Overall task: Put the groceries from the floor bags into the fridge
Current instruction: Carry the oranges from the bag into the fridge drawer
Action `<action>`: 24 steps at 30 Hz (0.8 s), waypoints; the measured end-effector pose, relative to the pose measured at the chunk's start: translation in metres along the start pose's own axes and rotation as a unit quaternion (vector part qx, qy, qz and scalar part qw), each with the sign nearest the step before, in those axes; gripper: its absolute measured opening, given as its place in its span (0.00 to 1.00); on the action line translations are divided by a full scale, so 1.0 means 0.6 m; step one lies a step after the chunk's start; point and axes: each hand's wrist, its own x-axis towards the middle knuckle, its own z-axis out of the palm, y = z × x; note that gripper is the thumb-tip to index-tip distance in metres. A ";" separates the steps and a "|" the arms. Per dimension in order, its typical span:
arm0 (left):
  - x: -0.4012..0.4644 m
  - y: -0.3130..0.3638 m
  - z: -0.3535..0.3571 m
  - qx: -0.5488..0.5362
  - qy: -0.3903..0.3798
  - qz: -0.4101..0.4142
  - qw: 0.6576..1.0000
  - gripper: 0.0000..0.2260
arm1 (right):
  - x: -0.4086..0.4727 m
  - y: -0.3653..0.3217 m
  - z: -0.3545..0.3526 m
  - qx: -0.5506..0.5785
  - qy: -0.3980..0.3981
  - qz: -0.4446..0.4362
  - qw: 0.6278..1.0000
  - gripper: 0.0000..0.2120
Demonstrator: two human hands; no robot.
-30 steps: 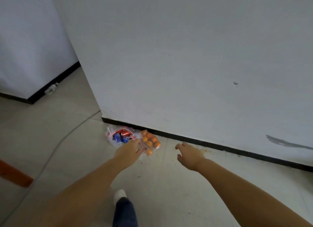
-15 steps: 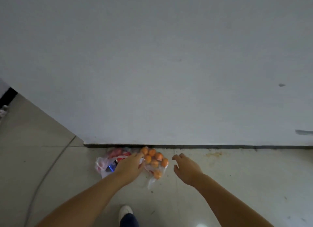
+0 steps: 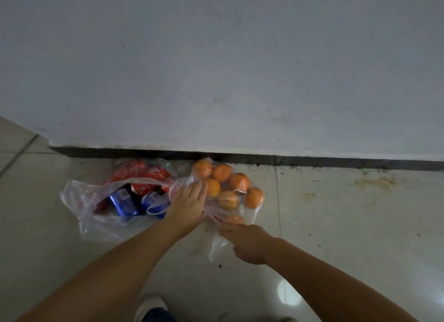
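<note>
Two clear plastic grocery bags, side by side on pale glossy floor tiles, close against dark skirting at foot of grey-white wall. Left-hand clear plastic bag: slumped flat, mouth toward camera, red packets at back, blue foil packets in front; a white loop handle lying across blue foil. Right-hand clear plastic bag: round orange fruits heaped inside, topmost ones touching skirting; loose tail of plastic trailing down onto tiles toward camera. Bags touching or overlapping where left hand lies; exact edge hidden.

Left hand: palm down, fingers straight and together, spread flat on plastic at junction of both bags, fingertips beside nearest orange fruit. Not closed round anything; pressing or merely resting, cannot tell.

Right hand: lower, just beside trailing plastic of fruit bag, fingers extended leftward with tips at plastic below lowest fruit, thumb tucked under. Loosely open; pinch on film or not, cannot tell.

Both forearms bare, reaching in from bottom corners. White shoe toe and dark trouser hem at bottom edge between arms. Brownish stain on tiles well to right, dark specks along skirting. Bright reflection on tile near right forearm.
</note>
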 end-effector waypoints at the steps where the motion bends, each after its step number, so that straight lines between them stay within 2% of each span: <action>1: 0.038 -0.008 0.031 0.042 -0.009 0.001 0.999 0.34 | 0.035 0.011 0.015 -0.015 -0.005 -0.021 1.000 0.28; 3: 0.108 -0.025 0.079 0.101 -0.015 0.001 0.995 0.38 | 0.097 0.040 0.039 -0.068 -0.036 -0.055 0.995 0.34; 5: 0.153 -0.041 0.108 0.097 0.020 0.017 0.995 0.34 | 0.139 0.072 0.055 -0.166 -0.065 -0.083 0.981 0.36; 7: 0.176 -0.052 0.105 0.083 0.079 0.068 0.991 0.25 | 0.158 0.100 0.056 -0.223 -0.059 -0.098 0.968 0.26; 9: 0.182 -0.058 0.079 0.077 0.091 0.084 0.989 0.21 | 0.160 0.119 0.043 -0.244 -0.052 -0.084 0.965 0.15; 11: 0.183 -0.058 0.054 0.040 0.075 0.024 0.996 0.20 | 0.153 0.139 0.025 -0.255 -0.043 -0.066 0.964 0.12; 13: 0.190 -0.060 0.044 -0.014 0.087 -0.058 0.994 0.16 | 0.141 0.170 0.019 -0.269 -0.002 -0.064 0.961 0.14; 16: 0.209 -0.074 0.073 -0.135 0.071 -0.124 0.981 0.12 | 0.108 0.210 0.006 -0.284 -0.013 -0.003 0.959 0.14; 18: 0.222 -0.077 0.089 -0.211 0.068 -0.130 0.966 0.11 | 0.088 0.238 -0.001 -0.259 0.004 0.088 0.962 0.11; 22: 0.224 -0.068 0.096 -0.285 0.094 -0.125 0.946 0.07 | 0.048 0.281 -0.023 -0.225 0.080 0.167 0.956 0.08; 24: 0.221 -0.065 0.100 -0.314 0.067 -0.109 0.941 0.11 | 0.032 0.296 -0.034 -0.215 0.139 0.192 0.947 0.07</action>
